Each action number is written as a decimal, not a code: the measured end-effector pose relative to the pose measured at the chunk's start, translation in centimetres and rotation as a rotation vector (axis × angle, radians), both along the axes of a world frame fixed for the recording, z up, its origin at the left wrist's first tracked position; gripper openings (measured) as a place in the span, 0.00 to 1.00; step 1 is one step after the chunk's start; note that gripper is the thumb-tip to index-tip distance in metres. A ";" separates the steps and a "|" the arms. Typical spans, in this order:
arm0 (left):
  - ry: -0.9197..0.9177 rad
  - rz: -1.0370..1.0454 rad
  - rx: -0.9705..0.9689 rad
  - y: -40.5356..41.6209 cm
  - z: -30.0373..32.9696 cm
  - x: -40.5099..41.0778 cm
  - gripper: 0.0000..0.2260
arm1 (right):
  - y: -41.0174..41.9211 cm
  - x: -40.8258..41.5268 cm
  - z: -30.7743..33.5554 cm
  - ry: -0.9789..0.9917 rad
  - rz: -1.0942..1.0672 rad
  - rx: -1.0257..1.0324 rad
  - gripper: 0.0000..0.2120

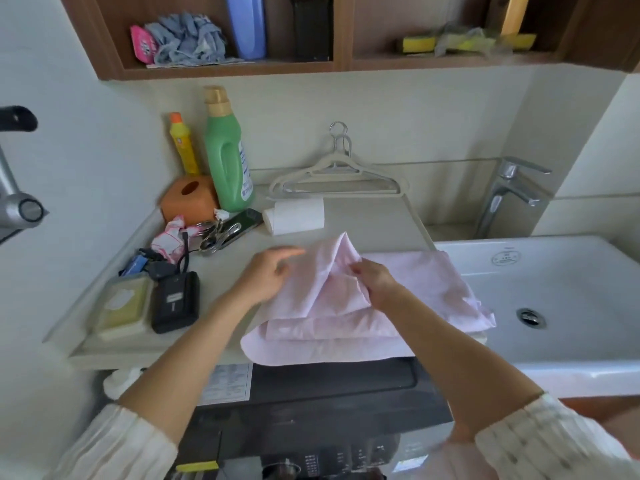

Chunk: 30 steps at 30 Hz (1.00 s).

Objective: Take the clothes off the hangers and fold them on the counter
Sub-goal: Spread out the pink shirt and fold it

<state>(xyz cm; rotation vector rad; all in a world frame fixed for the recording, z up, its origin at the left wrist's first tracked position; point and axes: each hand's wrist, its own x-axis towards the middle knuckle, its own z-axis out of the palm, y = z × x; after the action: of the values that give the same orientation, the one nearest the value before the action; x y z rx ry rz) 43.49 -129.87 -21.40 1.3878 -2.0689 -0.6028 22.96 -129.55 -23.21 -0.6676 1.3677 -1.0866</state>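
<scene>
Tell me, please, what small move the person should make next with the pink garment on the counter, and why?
Probably lay the raised fold down and smooth it flat. The right hand pinches a peaked flap of the pink garment, which stands up off the counter, while the left hand rests at its left side with fingers fairly straight. The hangers already lie bare behind it.

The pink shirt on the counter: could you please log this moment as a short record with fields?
shirt: pink shirt, partly folded, lying on the counter, right edge draped over the sink
left hand: left hand rests on the shirt's left side, fingers relaxed
right hand: right hand pinches a raised fold of the shirt
hangers: hangers empty, leaning against the back wall
stage: shirt off its hanger, folding under way
</scene>
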 end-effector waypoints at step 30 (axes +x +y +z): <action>0.411 0.055 0.541 -1.4 7.7 -9.0 0.09 | 0.6 -1.5 -0.9 0.364 0.472 -0.201 0.20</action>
<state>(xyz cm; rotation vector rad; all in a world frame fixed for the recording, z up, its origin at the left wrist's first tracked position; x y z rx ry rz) 34.46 -131.27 -13.73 1.4387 -1.5923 -1.3709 21.42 -128.92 -24.09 -1.3133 1.3151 -0.7454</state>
